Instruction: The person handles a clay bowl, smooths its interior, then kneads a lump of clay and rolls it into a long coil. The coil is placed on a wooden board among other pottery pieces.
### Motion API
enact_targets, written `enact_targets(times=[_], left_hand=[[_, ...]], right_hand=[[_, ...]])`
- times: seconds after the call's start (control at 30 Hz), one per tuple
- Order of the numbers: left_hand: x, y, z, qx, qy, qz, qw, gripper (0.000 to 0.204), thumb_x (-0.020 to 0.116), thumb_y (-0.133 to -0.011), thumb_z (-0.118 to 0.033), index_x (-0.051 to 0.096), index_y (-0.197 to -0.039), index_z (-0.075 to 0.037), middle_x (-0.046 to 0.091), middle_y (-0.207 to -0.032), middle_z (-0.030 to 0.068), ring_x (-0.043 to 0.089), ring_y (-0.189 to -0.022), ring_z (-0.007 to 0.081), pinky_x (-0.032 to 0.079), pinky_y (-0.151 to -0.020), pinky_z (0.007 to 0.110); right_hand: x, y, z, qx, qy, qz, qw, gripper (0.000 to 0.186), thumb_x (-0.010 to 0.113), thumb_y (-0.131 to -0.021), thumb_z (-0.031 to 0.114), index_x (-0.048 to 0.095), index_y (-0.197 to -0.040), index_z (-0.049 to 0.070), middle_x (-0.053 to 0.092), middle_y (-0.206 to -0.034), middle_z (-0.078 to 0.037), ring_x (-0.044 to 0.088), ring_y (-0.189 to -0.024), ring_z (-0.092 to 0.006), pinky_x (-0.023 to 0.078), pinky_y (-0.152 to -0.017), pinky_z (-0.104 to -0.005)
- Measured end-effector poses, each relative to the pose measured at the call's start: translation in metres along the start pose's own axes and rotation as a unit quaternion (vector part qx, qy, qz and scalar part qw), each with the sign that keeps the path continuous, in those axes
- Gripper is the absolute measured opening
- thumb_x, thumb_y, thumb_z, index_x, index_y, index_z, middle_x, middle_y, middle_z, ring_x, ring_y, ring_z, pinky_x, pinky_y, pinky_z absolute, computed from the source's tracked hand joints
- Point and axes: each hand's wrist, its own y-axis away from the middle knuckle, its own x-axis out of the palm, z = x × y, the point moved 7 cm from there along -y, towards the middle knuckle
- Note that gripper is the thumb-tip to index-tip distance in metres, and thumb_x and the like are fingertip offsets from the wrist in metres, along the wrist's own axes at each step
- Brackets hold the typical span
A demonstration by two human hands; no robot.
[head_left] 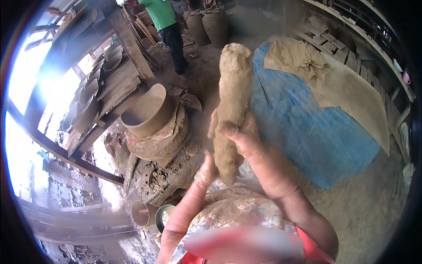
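A long, thick roll of tan clay (pixel 233 92) is held up in front of my body, its rough, rounded far end pointing away from me. My right hand (pixel 244 132) wraps round it from the right, thumb across the top and fingertips showing on the left side. Cupped at the narrower near end is my left hand (pixel 209 169), its thumb raised beside the clay; most of its fingers are hidden beneath. Below the roll, a clay-smeared patterned cloth (pixel 241 204) covers my lap.
A wide clay basin (pixel 151 112) stands on a cloth-covered base at left, near a shelf (pixel 121 86) of bowls. Right lies a blue tarp (pixel 299 119) with clay (pixel 299 57) at its far edge. Behind are tall jars (pixel 215 26) and a person in a green shirt (pixel 160 13).
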Motion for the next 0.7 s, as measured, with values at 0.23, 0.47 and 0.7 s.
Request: enact_targets(times=[0.23, 0.47, 0.7], left_hand=[[-0.004, 0.007, 0.014, -0.041, -0.094, -0.041, 0.994, 0.095, 0.020, -0.078, -0.080, 0.041, -0.131, -0.003, 0.061, -0.104, 0.0160, 0.060, -0.095, 0.0267, 0.046, -0.088, 0.040], [0.038, 0.028, -0.042, 0.134, -0.274, 0.046, 0.951, 0.084, 0.086, -0.062, -0.023, 0.042, -0.128, 0.002, 0.058, -0.111, 0.0085, 0.052, -0.103, 0.0139, 0.042, -0.092, 0.030], [0.019, 0.018, -0.029, 0.129, -0.302, -0.090, 0.940, 0.057, 0.082, -0.064, -0.009, 0.053, -0.113, -0.003, 0.059, -0.100, 0.0001, 0.053, -0.092, 0.0083, 0.044, -0.086, 0.028]], right_hand=[[-0.013, 0.001, 0.019, -0.018, -0.038, -0.070, 0.997, 0.027, 0.075, -0.077, 0.016, 0.059, -0.093, 0.002, 0.062, -0.074, -0.006, 0.063, -0.065, -0.0160, 0.053, -0.060, -0.0295], [-0.015, -0.007, 0.047, -0.088, -0.066, -0.132, 0.985, 0.022, 0.072, -0.080, 0.015, 0.059, -0.093, 0.004, 0.062, -0.077, -0.006, 0.063, -0.064, -0.0147, 0.053, -0.059, -0.0286], [-0.011, -0.010, 0.018, -0.050, -0.017, -0.111, 0.992, 0.025, 0.074, -0.078, 0.013, 0.058, -0.094, 0.003, 0.062, -0.080, -0.005, 0.063, -0.065, -0.0145, 0.055, -0.060, -0.0299]])
